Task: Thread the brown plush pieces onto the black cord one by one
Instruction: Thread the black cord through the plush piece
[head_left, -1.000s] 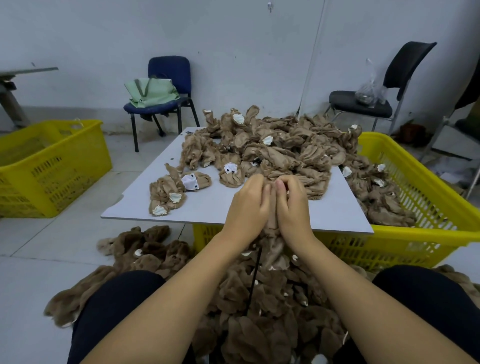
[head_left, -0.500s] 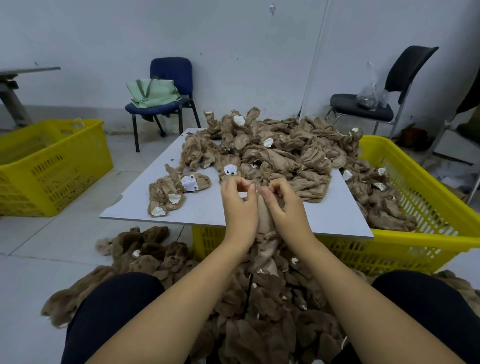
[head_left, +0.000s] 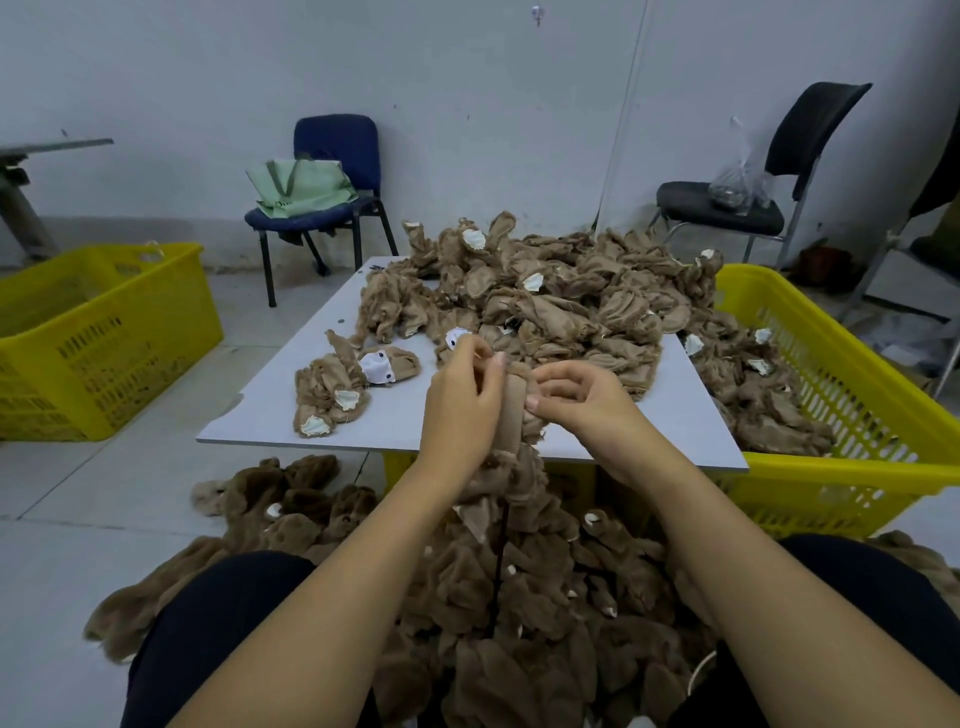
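Over the board edge, left hand (head_left: 464, 400), right hand (head_left: 582, 400), pinching plush piece (head_left: 511, 410)

Bare board (head_left: 395, 415) along its near-left edge lets a hand pass; plush pile (head_left: 561, 301) blocks the far-right corner.

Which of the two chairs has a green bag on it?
The blue chair, left of centre against the wall, holds the green bag. The black chair on the right holds a clear plastic bag instead.
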